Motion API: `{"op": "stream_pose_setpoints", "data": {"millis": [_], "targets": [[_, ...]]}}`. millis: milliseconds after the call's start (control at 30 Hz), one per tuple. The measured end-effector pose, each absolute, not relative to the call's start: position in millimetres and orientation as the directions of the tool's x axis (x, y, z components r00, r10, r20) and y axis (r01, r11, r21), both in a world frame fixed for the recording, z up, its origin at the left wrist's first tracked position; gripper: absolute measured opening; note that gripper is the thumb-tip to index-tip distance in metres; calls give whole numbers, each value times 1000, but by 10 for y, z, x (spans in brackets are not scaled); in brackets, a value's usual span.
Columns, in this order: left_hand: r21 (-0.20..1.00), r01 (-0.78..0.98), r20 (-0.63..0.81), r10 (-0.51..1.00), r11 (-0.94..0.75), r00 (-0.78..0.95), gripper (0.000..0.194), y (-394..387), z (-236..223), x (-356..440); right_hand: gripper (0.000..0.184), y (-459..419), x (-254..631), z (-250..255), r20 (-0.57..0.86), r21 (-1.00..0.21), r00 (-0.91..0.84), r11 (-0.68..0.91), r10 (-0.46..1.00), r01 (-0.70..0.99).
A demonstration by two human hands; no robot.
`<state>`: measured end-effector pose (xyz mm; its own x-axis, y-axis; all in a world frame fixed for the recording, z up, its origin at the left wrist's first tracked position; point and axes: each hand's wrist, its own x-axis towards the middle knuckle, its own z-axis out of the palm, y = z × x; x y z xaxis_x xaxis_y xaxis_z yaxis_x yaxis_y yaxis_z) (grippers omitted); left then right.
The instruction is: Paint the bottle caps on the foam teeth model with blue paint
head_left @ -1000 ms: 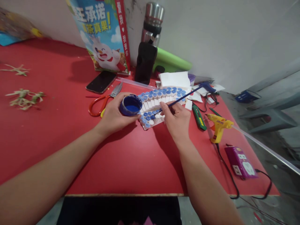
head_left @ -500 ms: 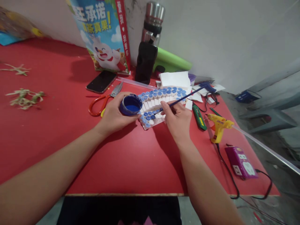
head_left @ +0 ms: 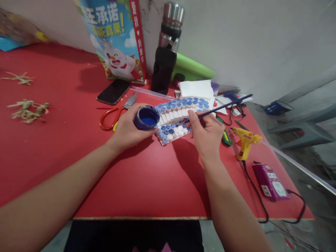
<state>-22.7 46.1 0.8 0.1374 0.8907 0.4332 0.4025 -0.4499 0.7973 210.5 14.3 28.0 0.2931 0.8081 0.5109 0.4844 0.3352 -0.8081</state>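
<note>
My left hand (head_left: 128, 127) is closed around a small jar of blue paint (head_left: 147, 118), tilted so that its open top faces me. In my right hand (head_left: 207, 133) is a thin dark-blue paintbrush (head_left: 223, 107), pinched near its lower end. The brush tip is over the front rows of a white craft model (head_left: 173, 115) on the table; whether it touches cannot be made out. Small round pieces cover the model, light blue along the back, darker blue at the front left, and white (head_left: 180, 131) at the front right. My fingers hide its right end.
Red-handled scissors (head_left: 111, 117) and a phone (head_left: 113, 91) lie left of the model. A bottle (head_left: 164, 68) and a printed bag (head_left: 117, 42) stand behind. To the right are a green cutter (head_left: 226, 137), a yellow glue gun (head_left: 246, 141) and a purple power box (head_left: 270, 182).
My right hand has shifted right with the paintbrush, whose tip has moved right and slightly up along the model. More white pieces show. My left hand and the jar stay put.
</note>
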Motion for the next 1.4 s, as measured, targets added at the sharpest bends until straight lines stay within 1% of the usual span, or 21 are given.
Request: {"op": "stream_pose_setpoints", "data": {"millis": [133, 233, 300, 433, 533, 600, 667, 733, 833, 1000, 1100, 1233, 1333, 1400], "targets": [[807, 390, 424, 895, -443, 139, 56, 457, 13, -229, 38, 186, 2208, 336, 396, -915, 414, 314, 819, 254], [821, 388, 399, 907, -418, 134, 57, 448, 22, -227, 42, 260, 2379, 346, 310, -944, 523, 320, 794, 75], [825, 388, 388, 911, -411, 141, 56, 441, 23, -225, 42, 308, 2512, 349, 237, -949, 562, 313, 792, -41], [823, 395, 380, 913, -408, 151, 59, 431, 5, -226, 40, 392, 2746, 337, 60, -941, 588, 243, 807, -237], [823, 407, 366, 918, -396, 151, 61, 427, -12, -231, 37, 444, 2829, 302, -13, -905, 591, 242, 806, -350], [826, 418, 348, 925, -379, 150, 62, 428, -21, -234, 37, 477, 2828, 262, -30, -882, 586, 254, 810, -396], [826, 430, 330, 931, -364, 154, 64, 433, -27, -237, 38, 509, 2797, 212, -26, -873, 560, 254, 828, -417], [825, 440, 314, 935, -354, 163, 66, 438, -31, -236, 41, 535, 2760, 162, 2, -879, 539, 258, 842, -400], [824, 448, 305, 938, -346, 163, 66, 437, -31, -233, 42, 552, 2728, 113, 60, -896, 509, 271, 858, -352], [829, 461, 286, 948, -318, 140, 66, 437, -25, -243, 44, 530, 2743, 100, 114, -929, 453, 257, 884, -267], [813, 483, 309, 944, -325, 116, 65, 454, -27, -260, 45, 518, 2766, 108, 137, -952, 419, 236, 897, -195], [810, 473, 339, 935, -346, 104, 63, 484, -28, -280, 47, 491, 2773, 156, 101, -958, 417, 201, 903, -203], [812, 481, 334, 939, -330, 79, 63, 494, -24, -286, 43, 444, 2766, 219, 46, -959, 417, 158, 908, -237], [816, 482, 327, 942, -320, 72, 62, 492, -20, -286, 40, 413, 2777, 261, 35, -961, 399, 140, 916, -237]]}}
